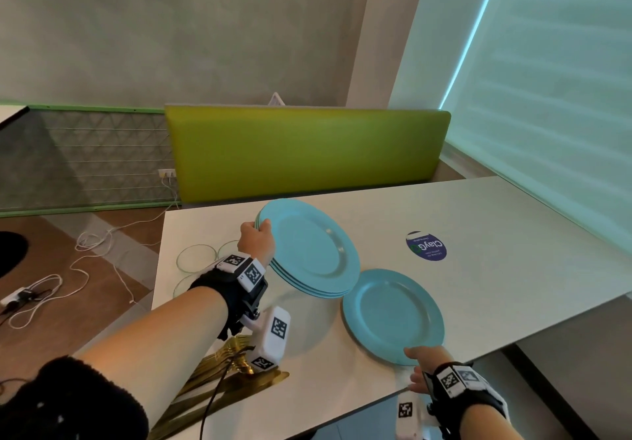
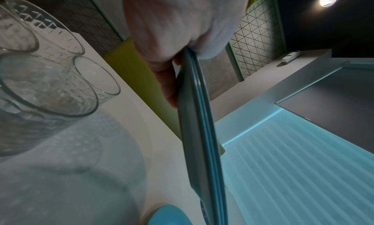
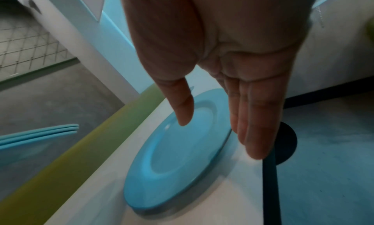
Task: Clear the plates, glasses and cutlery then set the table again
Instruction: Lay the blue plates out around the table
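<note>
My left hand (image 1: 263, 231) grips a stack of three blue plates (image 1: 307, 248) by its left rim, thumb on top, and holds it tilted above the white table (image 1: 478, 220). The left wrist view shows the stack (image 2: 199, 132) edge-on, pinched by that hand (image 2: 178, 36). A single blue plate (image 1: 393, 316) lies flat by the table's near edge. My right hand (image 1: 413, 366) is at its near rim with straight fingers. Seen from the right wrist, the thumb hovers over the plate (image 3: 176, 156) and the fingers (image 3: 253, 132) reach down beside its rim, holding nothing.
Clear glasses (image 1: 196, 258) stand at the table's left side, close under my left wrist (image 2: 50, 84). Gold cutlery (image 1: 219, 381) lies at the near left corner. A round blue sticker (image 1: 426, 246) marks the tabletop. A green bench back (image 1: 301, 152) stands behind the table. Cables cross the floor at left.
</note>
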Action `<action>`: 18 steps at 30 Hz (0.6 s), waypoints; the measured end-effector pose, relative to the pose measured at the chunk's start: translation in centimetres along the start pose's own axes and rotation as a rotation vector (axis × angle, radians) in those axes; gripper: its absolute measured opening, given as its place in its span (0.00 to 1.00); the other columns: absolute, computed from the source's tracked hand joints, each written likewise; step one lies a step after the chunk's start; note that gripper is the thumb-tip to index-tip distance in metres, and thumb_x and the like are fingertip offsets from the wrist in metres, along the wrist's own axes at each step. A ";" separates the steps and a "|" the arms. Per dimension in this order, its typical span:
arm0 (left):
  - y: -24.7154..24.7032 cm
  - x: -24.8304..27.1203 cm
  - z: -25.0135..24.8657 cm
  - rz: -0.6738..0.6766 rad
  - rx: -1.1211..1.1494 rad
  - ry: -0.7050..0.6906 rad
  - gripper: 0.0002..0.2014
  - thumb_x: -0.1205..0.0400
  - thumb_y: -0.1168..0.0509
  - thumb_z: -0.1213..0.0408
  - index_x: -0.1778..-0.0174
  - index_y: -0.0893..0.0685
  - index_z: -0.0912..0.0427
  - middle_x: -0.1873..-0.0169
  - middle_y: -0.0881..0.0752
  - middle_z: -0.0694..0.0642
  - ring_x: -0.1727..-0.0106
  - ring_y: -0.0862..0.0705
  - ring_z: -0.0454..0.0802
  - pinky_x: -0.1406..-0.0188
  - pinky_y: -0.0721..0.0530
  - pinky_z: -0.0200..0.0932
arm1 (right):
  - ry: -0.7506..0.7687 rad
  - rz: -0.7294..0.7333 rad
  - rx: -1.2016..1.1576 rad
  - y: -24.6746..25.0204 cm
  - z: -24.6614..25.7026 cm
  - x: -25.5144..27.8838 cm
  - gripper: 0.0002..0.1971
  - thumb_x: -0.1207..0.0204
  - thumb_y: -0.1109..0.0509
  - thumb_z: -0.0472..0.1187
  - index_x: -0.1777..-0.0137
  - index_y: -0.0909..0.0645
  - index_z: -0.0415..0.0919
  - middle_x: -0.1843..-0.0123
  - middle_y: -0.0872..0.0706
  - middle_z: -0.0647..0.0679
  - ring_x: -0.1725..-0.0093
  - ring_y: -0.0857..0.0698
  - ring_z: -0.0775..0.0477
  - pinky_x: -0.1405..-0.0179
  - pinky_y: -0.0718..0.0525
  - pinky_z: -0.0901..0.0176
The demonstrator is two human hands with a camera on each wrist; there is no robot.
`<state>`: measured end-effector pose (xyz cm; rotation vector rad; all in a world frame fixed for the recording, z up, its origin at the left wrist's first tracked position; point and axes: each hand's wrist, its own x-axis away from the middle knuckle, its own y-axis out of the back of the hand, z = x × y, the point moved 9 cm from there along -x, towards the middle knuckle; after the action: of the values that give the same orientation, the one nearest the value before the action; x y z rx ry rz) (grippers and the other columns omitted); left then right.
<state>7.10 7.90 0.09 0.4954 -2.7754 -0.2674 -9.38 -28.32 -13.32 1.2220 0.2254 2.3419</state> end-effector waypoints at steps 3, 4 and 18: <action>-1.0 0.2 -0.5 0.021 0.041 -0.005 0.21 0.16 0.45 0.55 0.34 0.26 0.68 0.41 0.17 0.70 0.41 0.17 0.67 0.38 0.19 0.60 | 0.036 -0.017 0.042 1.1 1.5 0.2 0.09 0.24 0.29 0.36 0.57 0.27 0.35 0.69 0.28 0.42 0.63 0.21 0.41 0.55 0.13 0.40; -1.5 0.4 -0.6 0.041 0.051 0.003 0.21 0.16 0.45 0.55 0.35 0.26 0.68 0.41 0.17 0.70 0.41 0.17 0.67 0.38 0.18 0.61 | 0.057 -0.024 0.007 1.7 2.1 0.7 0.09 0.23 0.30 0.36 0.60 0.28 0.34 0.72 0.30 0.41 0.72 0.23 0.43 0.70 0.14 0.46; -13.3 2.7 0.3 0.355 0.058 0.013 0.30 0.29 0.46 0.47 0.39 0.22 0.67 0.45 0.15 0.71 0.44 0.15 0.68 0.40 0.17 0.65 | 0.275 0.050 -0.231 4.3 9.0 6.3 0.16 0.17 0.39 0.48 0.60 0.27 0.36 0.63 0.22 0.39 0.69 0.21 0.43 0.69 0.19 0.53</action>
<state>8.69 -5.34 -2.62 0.0119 -2.7989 -0.1008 -6.59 -29.64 -1.92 0.8051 0.0129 2.4940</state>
